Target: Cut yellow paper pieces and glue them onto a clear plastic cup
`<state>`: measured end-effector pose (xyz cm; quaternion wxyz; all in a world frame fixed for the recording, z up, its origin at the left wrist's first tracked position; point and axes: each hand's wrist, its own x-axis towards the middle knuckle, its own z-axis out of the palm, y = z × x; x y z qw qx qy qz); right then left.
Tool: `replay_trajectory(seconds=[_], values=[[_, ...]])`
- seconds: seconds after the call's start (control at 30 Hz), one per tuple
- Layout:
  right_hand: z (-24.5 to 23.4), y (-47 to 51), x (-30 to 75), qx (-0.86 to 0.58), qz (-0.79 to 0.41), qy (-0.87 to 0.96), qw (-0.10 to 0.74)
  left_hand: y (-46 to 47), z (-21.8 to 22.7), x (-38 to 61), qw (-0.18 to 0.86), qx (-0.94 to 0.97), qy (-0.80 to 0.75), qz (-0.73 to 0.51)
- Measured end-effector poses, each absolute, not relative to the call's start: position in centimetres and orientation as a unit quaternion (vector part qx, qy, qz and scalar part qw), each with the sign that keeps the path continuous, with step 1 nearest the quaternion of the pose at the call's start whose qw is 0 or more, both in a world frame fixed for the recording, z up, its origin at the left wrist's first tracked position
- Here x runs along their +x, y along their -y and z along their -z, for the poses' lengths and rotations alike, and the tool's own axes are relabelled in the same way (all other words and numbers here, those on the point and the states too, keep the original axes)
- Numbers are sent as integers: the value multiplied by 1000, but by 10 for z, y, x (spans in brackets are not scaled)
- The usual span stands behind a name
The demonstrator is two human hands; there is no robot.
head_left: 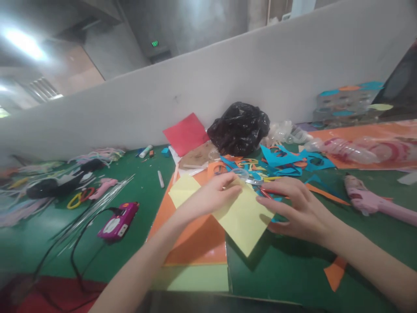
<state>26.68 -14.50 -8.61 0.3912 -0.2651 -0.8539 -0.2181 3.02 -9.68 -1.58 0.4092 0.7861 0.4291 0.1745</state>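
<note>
The right-hand grip (298, 206) is seen closed around the red handles of a pair of metal-bladed scissors (254, 182). By the left-hand grip (224, 189), a pale yellow square paper sheet (246, 221) is pinched near its upper part, between thumb and fingers. The sheet is located between the two hands, one corner directed toward the wearer; its right corner is found just beside the right fingers. The long axis of the scissors is laid crosswise, the blades directed leftward at the left hand, near the sheet's upper edge. Whether paper is caught between the blades cannot be determined.

A crumpled black plastic bag (241, 126) is noted beyond the hands on the green surface (250, 282); its contents are hidden. Clear plastic bottles (345, 150) are laid on an orange sheet at far right; no contents can be made out.
</note>
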Motion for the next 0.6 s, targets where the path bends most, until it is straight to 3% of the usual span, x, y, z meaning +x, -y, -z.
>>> replay_trajectory(seconds=[0.13,0.4,0.6], values=[[79,151,268,-258,222,872,353,104,44,48,479,735,-418,-236],[84,144,266,-328,13,876,353,108,75,56,527,680,-442,-256],[100,136,262,-395,-63,833,381,108,82,53,531,656,-468,-263]])
